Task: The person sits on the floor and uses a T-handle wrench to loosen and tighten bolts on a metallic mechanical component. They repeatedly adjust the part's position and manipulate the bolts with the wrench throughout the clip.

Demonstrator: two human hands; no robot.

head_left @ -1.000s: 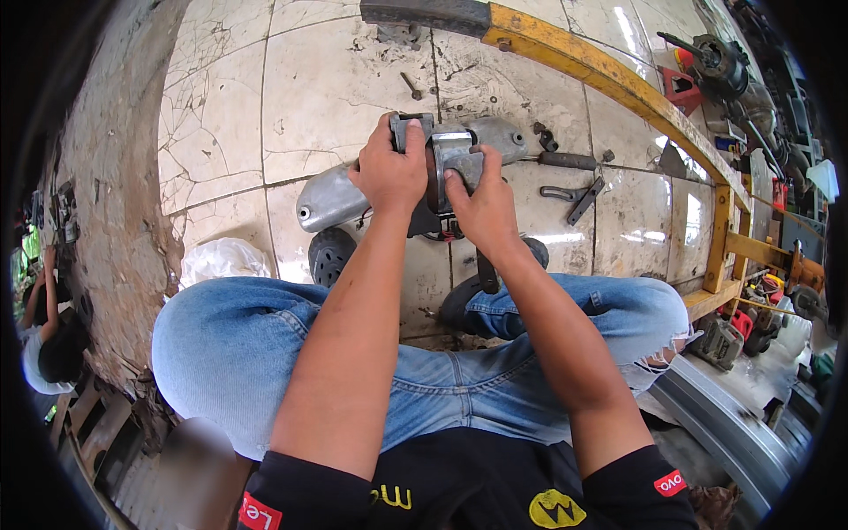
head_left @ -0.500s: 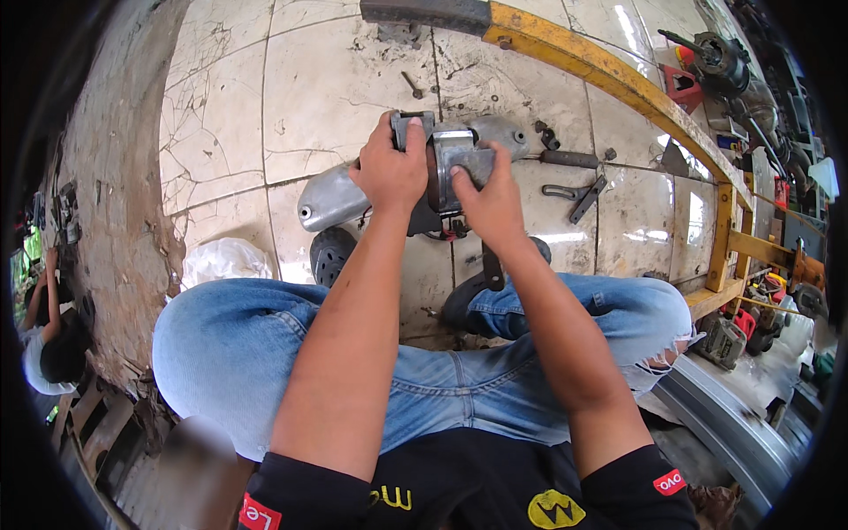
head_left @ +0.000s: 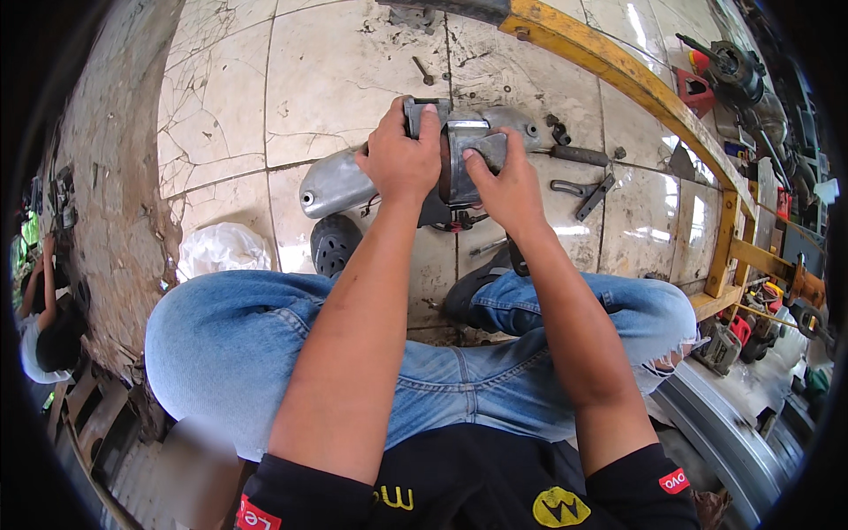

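The left hand (head_left: 405,150) and the right hand (head_left: 505,181) grip a grey metal assembly (head_left: 459,181) in front of the person, between the bent knees and above the tiled floor (head_left: 344,97). The left hand is closed around the squared left end, its thumb laid along the top and its fingers wrapped over the outer side. The right hand clasps the blocky right end between thumb and fingers, the thumb pressed on the near face and the index finger bent over the far corner. Between the hands, a shiny band crosses the middle of the assembly, and dark and reddish wires (head_left: 459,223) show just below it.

Beyond the assembly and partly hidden by it, a long silver metal casing (head_left: 331,184) lies on the floor, its rounded ends showing on both sides. Past it lies a bolt (head_left: 423,71). To the right are a tool handle (head_left: 579,155), dark and cylindrical, and nearer the person a grey lever tool (head_left: 583,193). A dark object (head_left: 517,258), too covered to identify, shows beside the right forearm.

A crumpled translucent plastic bag (head_left: 223,252) sits near the left knee, beside a black shoe (head_left: 334,246). A yellow metal frame (head_left: 636,79) spans the upper right.
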